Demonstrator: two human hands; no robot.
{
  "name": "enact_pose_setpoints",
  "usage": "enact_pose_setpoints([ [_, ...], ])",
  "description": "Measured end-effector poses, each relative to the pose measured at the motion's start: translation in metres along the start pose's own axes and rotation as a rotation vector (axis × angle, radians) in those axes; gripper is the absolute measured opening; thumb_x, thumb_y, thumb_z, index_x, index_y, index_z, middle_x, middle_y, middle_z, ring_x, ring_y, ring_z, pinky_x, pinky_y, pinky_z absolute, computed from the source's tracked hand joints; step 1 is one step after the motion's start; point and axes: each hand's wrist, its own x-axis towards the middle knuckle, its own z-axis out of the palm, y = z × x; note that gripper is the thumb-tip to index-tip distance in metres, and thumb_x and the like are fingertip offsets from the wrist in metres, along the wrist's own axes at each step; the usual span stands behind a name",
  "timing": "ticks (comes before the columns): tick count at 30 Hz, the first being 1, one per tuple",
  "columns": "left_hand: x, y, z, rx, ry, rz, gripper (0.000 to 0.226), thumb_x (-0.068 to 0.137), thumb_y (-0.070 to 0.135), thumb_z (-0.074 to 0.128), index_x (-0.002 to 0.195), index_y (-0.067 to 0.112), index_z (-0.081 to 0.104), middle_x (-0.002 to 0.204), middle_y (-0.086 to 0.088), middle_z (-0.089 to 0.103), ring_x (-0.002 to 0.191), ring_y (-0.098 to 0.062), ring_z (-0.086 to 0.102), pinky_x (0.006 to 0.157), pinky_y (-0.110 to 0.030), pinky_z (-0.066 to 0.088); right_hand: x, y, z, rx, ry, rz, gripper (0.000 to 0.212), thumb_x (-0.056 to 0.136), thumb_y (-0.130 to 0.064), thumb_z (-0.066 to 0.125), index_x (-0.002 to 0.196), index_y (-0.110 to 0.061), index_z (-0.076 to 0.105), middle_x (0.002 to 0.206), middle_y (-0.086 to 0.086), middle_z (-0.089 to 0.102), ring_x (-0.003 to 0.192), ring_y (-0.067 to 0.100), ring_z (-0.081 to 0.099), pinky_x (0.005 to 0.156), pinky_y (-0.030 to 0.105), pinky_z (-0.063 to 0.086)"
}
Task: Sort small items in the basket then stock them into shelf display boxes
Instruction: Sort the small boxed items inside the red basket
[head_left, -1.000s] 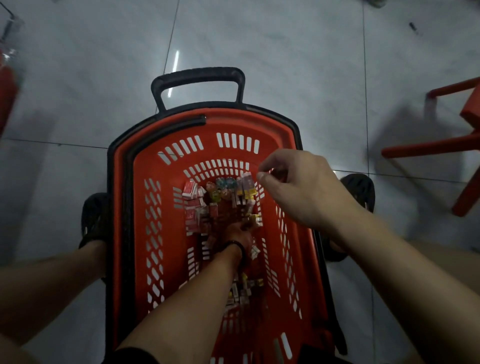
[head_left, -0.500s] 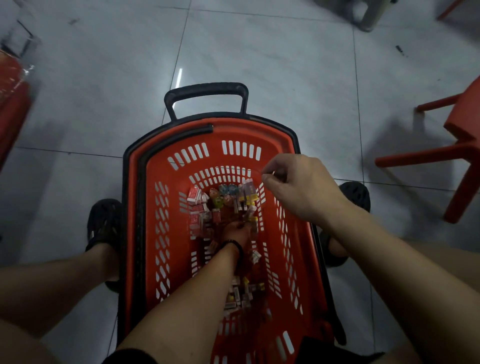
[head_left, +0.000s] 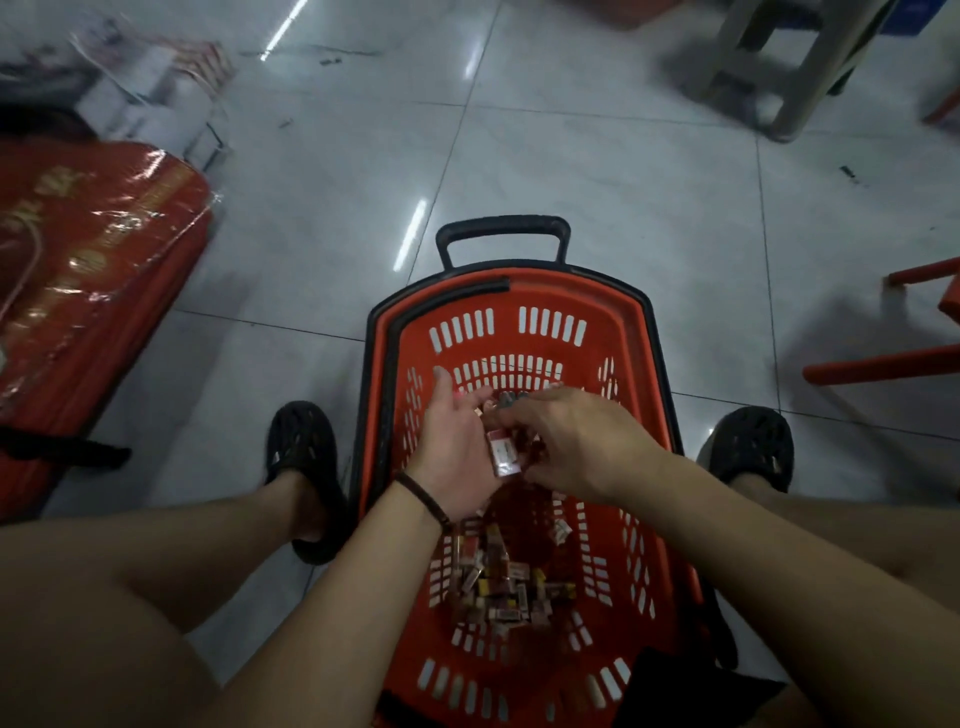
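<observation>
Head view: the left hand (head_left: 453, 457), which a moment ago was buried palm down among the goods, is now raised and turned palm up above the basket (head_left: 645, 332). It is spread flat, thumb out, and a few packets (head_left: 503, 453) lie on it. The right hand (head_left: 577, 442) had hovered over the rim; it now meets the left, fingers curled down onto those packets. I cannot tell whether it pinches one. Sorting looks under way, with nothing stocked yet. The packets are tiny red-and-white boxes. Most stay in a loose pile (head_left: 500, 587) on the basket floor, below the wrists.
</observation>
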Motion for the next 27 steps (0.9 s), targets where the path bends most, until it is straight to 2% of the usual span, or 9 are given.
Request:
enact_pose_setpoints([
  [9, -0.042, 0.019, -0.011, -0.025, -0.005, 0.08, 0.091, 0.09, 0.088, 0.033, 0.153, 0.024, 0.044, 0.138, -0.014, 0.066, 0.124, -0.039, 0.066, 0.106, -0.063, 0.049, -0.006, -0.023, -0.003, 0.052, 0.149, -0.223, 0.056, 0.086, -0.051, 0.079, 0.134, -0.027, 0.063, 0.13, -0.01, 0.059, 0.113, 0.01, 0.06, 0.088, 0.035, 0.061],
  [11, -0.045, 0.025, -0.012, 0.015, -0.004, 0.101, 0.09, 0.088, 0.09, 0.035, 0.149, 0.025, 0.047, 0.138, -0.014, 0.066, 0.124, -0.038, 0.066, 0.105, -0.063, 0.05, -0.004, -0.027, -0.003, 0.046, 0.221, -0.252, 0.053, 0.085, -0.052, 0.077, 0.13, -0.026, 0.064, 0.124, -0.009, 0.059, 0.106, 0.009, 0.059, 0.081, 0.032, 0.06],
  [13, -0.05, 0.035, -0.013, 0.19, 0.019, 0.236, 0.087, 0.085, 0.09, 0.036, 0.143, 0.027, 0.049, 0.138, -0.011, 0.065, 0.123, -0.033, 0.067, 0.103, -0.06, 0.053, 0.0, -0.032, -0.004, 0.089, 0.323, -0.243, 0.052, 0.084, -0.053, 0.072, 0.127, -0.024, 0.065, 0.116, -0.008, 0.06, 0.1, 0.01, 0.058, 0.074, 0.032, 0.057],
  [15, -0.054, 0.05, -0.021, 0.621, 0.142, 0.566, 0.062, 0.094, 0.08, 0.038, 0.131, 0.032, 0.052, 0.13, 0.0, 0.065, 0.117, -0.021, 0.067, 0.096, -0.046, 0.059, 0.008, -0.031, -0.002, 0.168, 0.386, -0.149, 0.055, 0.084, -0.058, 0.068, 0.127, -0.025, 0.065, 0.117, -0.009, 0.06, 0.102, 0.01, 0.059, 0.078, 0.032, 0.056],
  [17, -0.054, 0.066, -0.04, 1.042, 0.397, 0.966, 0.03, 0.104, 0.055, 0.05, 0.122, 0.031, 0.056, 0.125, 0.006, 0.059, 0.115, -0.012, 0.059, 0.091, -0.03, 0.054, 0.02, -0.025, 0.006, 0.204, 0.322, 0.019, 0.055, 0.082, -0.057, 0.072, 0.131, -0.033, 0.061, 0.119, -0.013, 0.058, 0.105, 0.01, 0.059, 0.085, 0.035, 0.056],
  [18, -0.048, 0.071, -0.051, 1.19, 0.53, 1.054, 0.024, 0.104, 0.045, 0.054, 0.121, 0.029, 0.057, 0.127, 0.006, 0.055, 0.12, -0.012, 0.052, 0.093, -0.029, 0.049, 0.027, -0.019, 0.014, 0.188, 0.258, 0.105, 0.055, 0.082, -0.054, 0.075, 0.131, -0.036, 0.059, 0.119, -0.014, 0.057, 0.106, 0.011, 0.06, 0.087, 0.037, 0.057],
  [20, -0.032, 0.071, -0.071, 1.372, 0.674, 0.999, 0.028, 0.1, 0.039, 0.058, 0.126, 0.028, 0.056, 0.136, 0.002, 0.048, 0.131, -0.018, 0.04, 0.105, -0.036, 0.045, 0.04, -0.01, 0.037, 0.185, 0.121, 0.252, 0.056, 0.082, -0.048, 0.08, 0.133, -0.037, 0.058, 0.119, -0.012, 0.057, 0.107, 0.014, 0.062, 0.091, 0.04, 0.059],
  [23, -0.011, 0.052, -0.088, 1.512, 0.633, 0.912, 0.04, 0.1, 0.039, 0.059, 0.138, 0.028, 0.052, 0.148, 0.001, 0.041, 0.139, -0.022, 0.033, 0.115, -0.047, 0.041, 0.061, -0.003, 0.086, 0.21, 0.022, 0.372, 0.06, 0.084, -0.053, 0.077, 0.139, -0.039, 0.057, 0.128, -0.005, 0.065, 0.11, 0.021, 0.068, 0.091, 0.044, 0.061],
  [27, -0.004, 0.05, -0.093, 1.415, 0.617, 0.954, 0.045, 0.099, 0.04, 0.062, 0.14, 0.029, 0.05, 0.15, 0.005, 0.039, 0.141, -0.019, 0.035, 0.113, -0.037, 0.039, 0.09, 0.0, 0.144, 0.274, -0.029, 0.483, 0.058, 0.084, -0.054, 0.079, 0.136, -0.038, 0.059, 0.12, -0.004, 0.073, 0.108, 0.022, 0.071, 0.092, 0.04, 0.06],
])
